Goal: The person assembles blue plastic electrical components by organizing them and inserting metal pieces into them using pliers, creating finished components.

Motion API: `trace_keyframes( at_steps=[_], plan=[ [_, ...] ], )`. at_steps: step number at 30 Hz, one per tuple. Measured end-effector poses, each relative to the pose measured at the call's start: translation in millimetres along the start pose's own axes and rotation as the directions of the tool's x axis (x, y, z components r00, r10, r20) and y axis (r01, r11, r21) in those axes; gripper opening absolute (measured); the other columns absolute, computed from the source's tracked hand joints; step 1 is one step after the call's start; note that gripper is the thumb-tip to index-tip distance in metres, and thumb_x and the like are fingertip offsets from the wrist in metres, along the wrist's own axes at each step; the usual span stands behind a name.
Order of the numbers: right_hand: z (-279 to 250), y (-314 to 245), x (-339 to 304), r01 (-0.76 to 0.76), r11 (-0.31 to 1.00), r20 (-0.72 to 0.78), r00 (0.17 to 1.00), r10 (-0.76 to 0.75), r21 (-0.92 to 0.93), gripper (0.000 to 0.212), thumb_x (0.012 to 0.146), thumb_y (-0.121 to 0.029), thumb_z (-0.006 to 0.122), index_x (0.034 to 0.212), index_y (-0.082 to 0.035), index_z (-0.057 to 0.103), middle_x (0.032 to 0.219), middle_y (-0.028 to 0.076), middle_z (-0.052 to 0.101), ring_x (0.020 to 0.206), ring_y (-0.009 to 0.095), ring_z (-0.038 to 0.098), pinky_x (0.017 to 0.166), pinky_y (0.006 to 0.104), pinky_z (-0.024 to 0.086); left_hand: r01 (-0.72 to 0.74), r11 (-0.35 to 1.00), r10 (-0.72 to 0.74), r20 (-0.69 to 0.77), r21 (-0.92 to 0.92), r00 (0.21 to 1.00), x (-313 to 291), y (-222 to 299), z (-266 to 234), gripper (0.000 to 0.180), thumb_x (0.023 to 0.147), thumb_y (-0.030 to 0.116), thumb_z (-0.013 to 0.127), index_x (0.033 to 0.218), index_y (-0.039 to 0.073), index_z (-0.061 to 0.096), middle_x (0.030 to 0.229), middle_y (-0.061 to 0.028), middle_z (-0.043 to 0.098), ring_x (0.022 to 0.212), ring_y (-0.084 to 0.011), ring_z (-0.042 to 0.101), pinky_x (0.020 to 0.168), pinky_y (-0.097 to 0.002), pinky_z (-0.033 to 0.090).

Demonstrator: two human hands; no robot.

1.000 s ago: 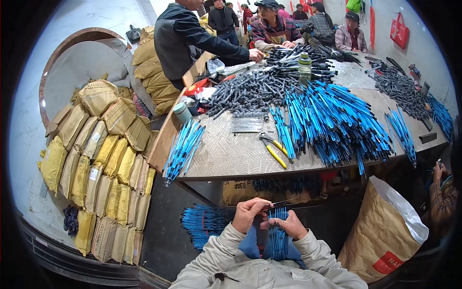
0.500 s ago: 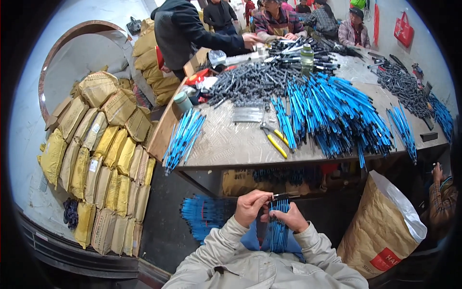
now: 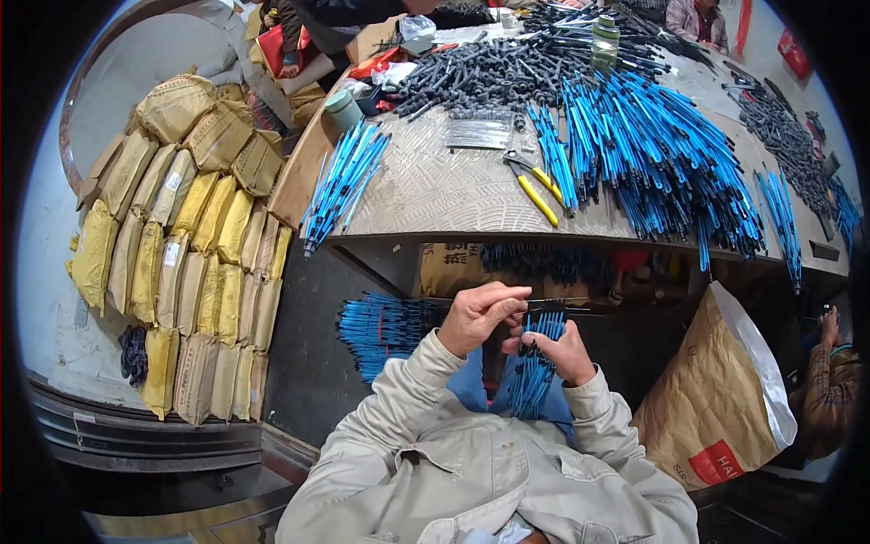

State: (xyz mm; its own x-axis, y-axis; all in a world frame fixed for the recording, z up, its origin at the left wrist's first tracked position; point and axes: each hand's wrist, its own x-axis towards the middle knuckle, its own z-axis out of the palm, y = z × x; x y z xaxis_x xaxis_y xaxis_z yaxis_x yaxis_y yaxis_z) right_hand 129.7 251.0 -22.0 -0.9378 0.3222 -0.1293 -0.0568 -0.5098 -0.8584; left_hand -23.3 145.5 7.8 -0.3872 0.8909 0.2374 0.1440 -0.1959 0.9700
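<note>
Left hand (image 3: 478,316) with fingers pinched on a thin dark rod (image 3: 555,304), right hand (image 3: 564,352) closed round a bundle of blue rods (image 3: 533,374) in the lap below the bench (image 3: 435,195), open brown paper sack (image 3: 725,399) at right, contents hidden, stacked yellow sacks (image 3: 190,263) at left

yellow sacks (image 3: 195,263) stacked left; pliers (image 3: 533,186) on table (image 3: 435,195).

My jacket sleeve (image 3: 412,399) matt beige cloth; blue rods (image 3: 535,363) glossy plastic; table top (image 3: 435,195) rough textured; sacks (image 3: 195,272) yellow woven, dull.
</note>
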Motion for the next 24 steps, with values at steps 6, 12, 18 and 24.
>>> trace_keyframes(
  at_steps=[6,12,18,24],
  plan=[
    [0,0,9,-0.053,0.999,-0.011,0.999,0.053,0.009,0.026,0.080,-0.007,0.060,0.100,0.010,0.058,0.085,0.020,0.067,0.081,0.027,0.067,0.075,0.0355,0.055,-0.040,0.919,0.040,0.008,0.392,0.999,57,-3,-75,0.019,0.089,0.011,0.057,0.099,-0.002,0.066,0.090,-0.0089,0.066,0.080,-0.0128,0.063,0.071,-0.0236,0.051],
    [-10,4,30,-0.116,0.993,-0.034,0.993,0.115,-0.010,0.024,0.081,-0.006,0.059,0.099,0.010,0.058,0.087,0.020,0.067,0.081,0.027,0.067,0.077,0.0369,0.054,-0.054,0.678,0.191,-0.104,0.733,0.976,192,-23,-172,0.018,0.084,0.014,0.062,0.096,0.003,0.068,0.084,-0.0090,0.069,0.077,-0.0154,0.065,0.068,-0.0271,0.050],
    [-23,2,52,-0.155,0.984,-0.109,0.980,0.165,0.090,0.023,0.080,-0.004,0.059,0.098,0.011,0.058,0.087,0.020,0.067,0.084,0.028,0.067,0.078,0.0371,0.054,0.239,0.436,0.106,-0.313,0.868,0.944,308,-47,-197,0.024,0.076,0.028,0.067,0.089,0.007,0.069,0.088,-0.0133,0.068,0.082,-0.0295,0.065,0.072,-0.0376,0.050],
    [-37,9,62,-0.207,0.977,-0.117,0.970,0.212,0.050,0.024,0.081,-0.003,0.059,0.099,0.014,0.057,0.087,0.021,0.066,0.086,0.029,0.066,0.080,0.0366,0.053,0.416,0.256,-0.183,-0.379,0.872,0.907,358,-69,-214,0.029,0.071,0.031,0.069,0.091,0.010,0.067,0.096,-0.0151,0.066,0.088,-0.0349,0.062,0.078,-0.0431,0.048]
  ],
)
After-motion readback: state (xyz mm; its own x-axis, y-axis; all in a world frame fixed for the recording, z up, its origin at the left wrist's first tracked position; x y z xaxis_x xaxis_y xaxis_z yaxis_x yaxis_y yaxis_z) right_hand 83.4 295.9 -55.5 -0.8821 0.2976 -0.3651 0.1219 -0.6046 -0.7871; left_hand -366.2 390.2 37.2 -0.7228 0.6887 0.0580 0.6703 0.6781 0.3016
